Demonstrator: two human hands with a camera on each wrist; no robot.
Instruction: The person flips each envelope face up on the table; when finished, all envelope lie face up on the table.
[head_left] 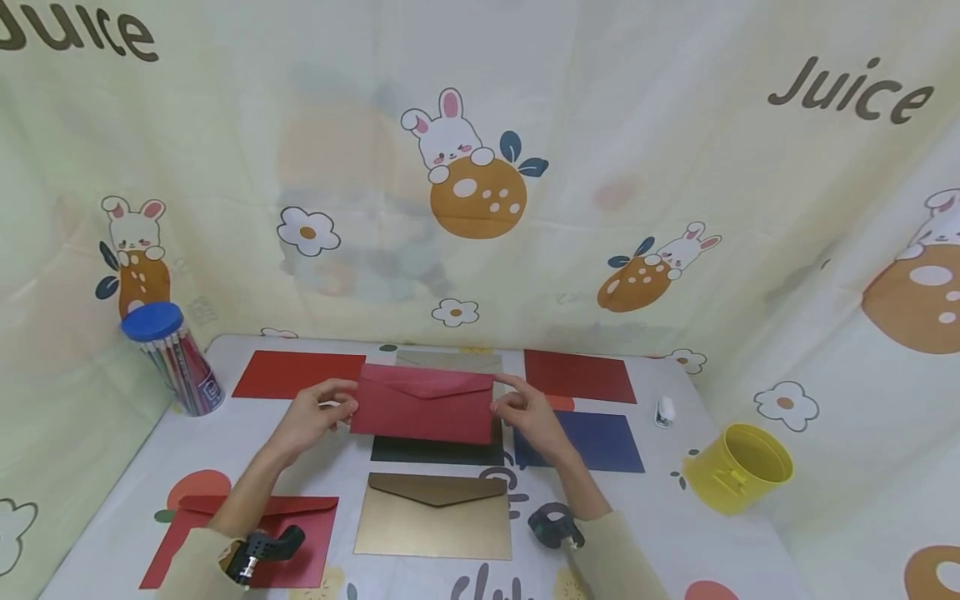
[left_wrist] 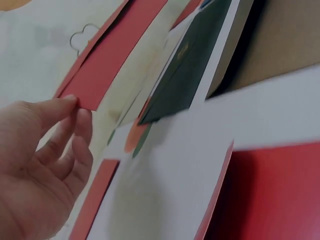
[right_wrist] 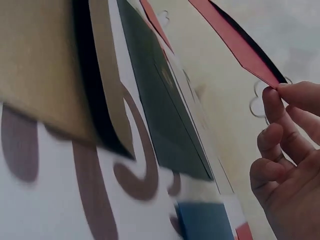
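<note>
Head: pinching a pinkish-red envelope (head_left: 427,408) by its short edges with left hand (head_left: 318,412) and right hand (head_left: 531,417); held over a dark green envelope (head_left: 442,452), partly hiding it, with white tablecloth (head_left: 322,468) before a gold envelope (head_left: 435,525); flanked well apart by blue-lidded jar (head_left: 180,367) and yellow bucket (head_left: 705,475). Left wrist: gripping between thumb and finger, running past the top edge. Right wrist: gripping likewise, with blue envelope (right_wrist: 205,220) cut off below.

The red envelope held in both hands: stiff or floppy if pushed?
The red envelope seems stiff, spanning left hand to right hand without obvious sag. Being thin, it may bend if pushed. Pinched only at its ends, it's probably light.
</note>
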